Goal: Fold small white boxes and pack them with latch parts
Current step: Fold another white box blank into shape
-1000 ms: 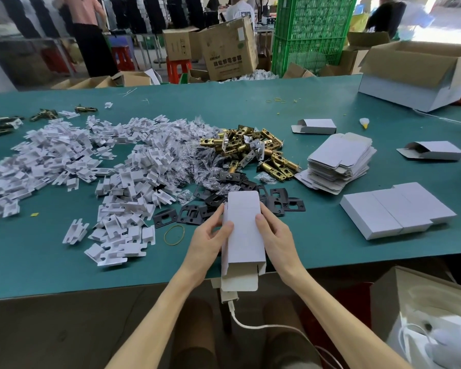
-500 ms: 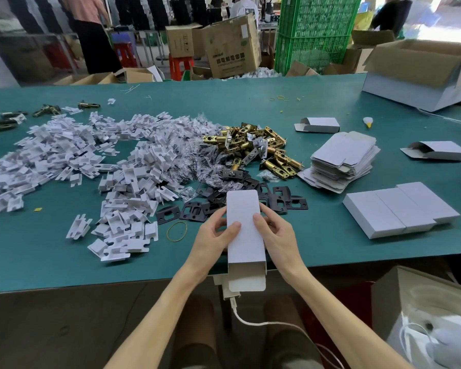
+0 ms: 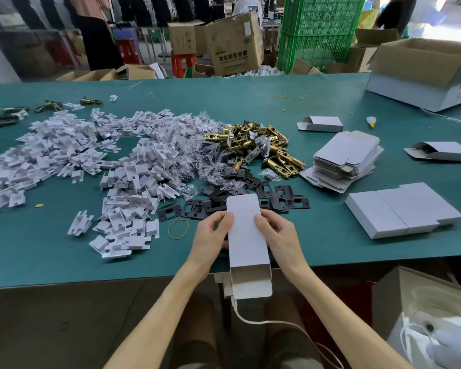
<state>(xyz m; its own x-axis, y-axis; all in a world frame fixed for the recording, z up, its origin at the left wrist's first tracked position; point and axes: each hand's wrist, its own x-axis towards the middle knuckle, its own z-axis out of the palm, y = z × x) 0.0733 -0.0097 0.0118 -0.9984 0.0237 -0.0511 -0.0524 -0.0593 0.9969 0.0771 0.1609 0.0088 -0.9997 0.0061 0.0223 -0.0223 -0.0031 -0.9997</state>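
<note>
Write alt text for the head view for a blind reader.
The left hand and right hand hold a small white cardboard box over the near edge of a green table, its open end facing the person. Beyond lie white plastic pieces, brass latch bolts, black metal plates and a stack of flat white box blanks.

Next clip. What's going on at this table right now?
A person at a green table holds a small white box between the left hand and right hand, thumbs on its top face. The box is opened into shape. Its near end is open with nothing visible inside, so it is not yet packed. Ahead lie brass latches, black plates and white inserts. Flat blanks and closed boxes sit to the right.
</note>
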